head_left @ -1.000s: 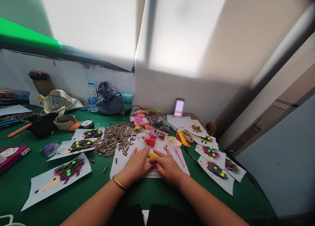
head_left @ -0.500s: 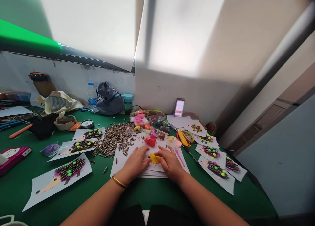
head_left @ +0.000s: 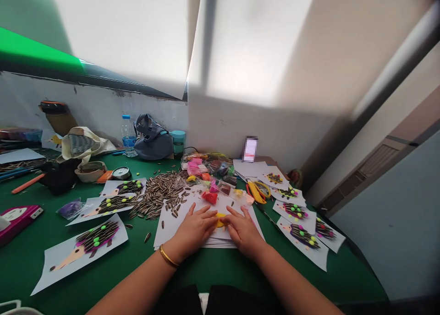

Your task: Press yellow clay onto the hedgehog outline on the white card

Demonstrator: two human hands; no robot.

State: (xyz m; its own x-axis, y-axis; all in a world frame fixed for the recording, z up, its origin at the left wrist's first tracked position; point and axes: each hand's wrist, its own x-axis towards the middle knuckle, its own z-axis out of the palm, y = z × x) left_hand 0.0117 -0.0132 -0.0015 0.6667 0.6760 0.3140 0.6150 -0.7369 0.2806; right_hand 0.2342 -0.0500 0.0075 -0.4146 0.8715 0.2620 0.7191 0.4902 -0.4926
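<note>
A flat yellow clay shape (head_left: pixel 220 221) lies on the white paper stack (head_left: pixel 165 235) in front of me. My left hand (head_left: pixel 195 229) is open, fingers stretched, and its fingertips reach over the clay's left part. From the other side my right hand (head_left: pixel 243 230) touches the clay with its fingers spread and bent a little. Both hands hide much of the shape. Just beyond them sits a lump of red clay (head_left: pixel 209 197). A pile of striped sunflower seeds (head_left: pixel 154 193) spreads at the left, with some seeds on the paper.
Seed-covered hedgehog pictures (head_left: pixel 91 244) lie at the left, with more picture cards (head_left: pixel 302 237) at the right. Yellow-handled scissors (head_left: pixel 259 191) and bagged coloured clay (head_left: pixel 195 166) are behind the paper. A phone (head_left: pixel 250 149) leans on the wall. A bottle (head_left: pixel 129 136) stands by a bag (head_left: pixel 153 141).
My left hand has moved right, and its fingers now lie over the left part of the yellow clay. My right hand has shifted slightly right, with its fingers more spread.
</note>
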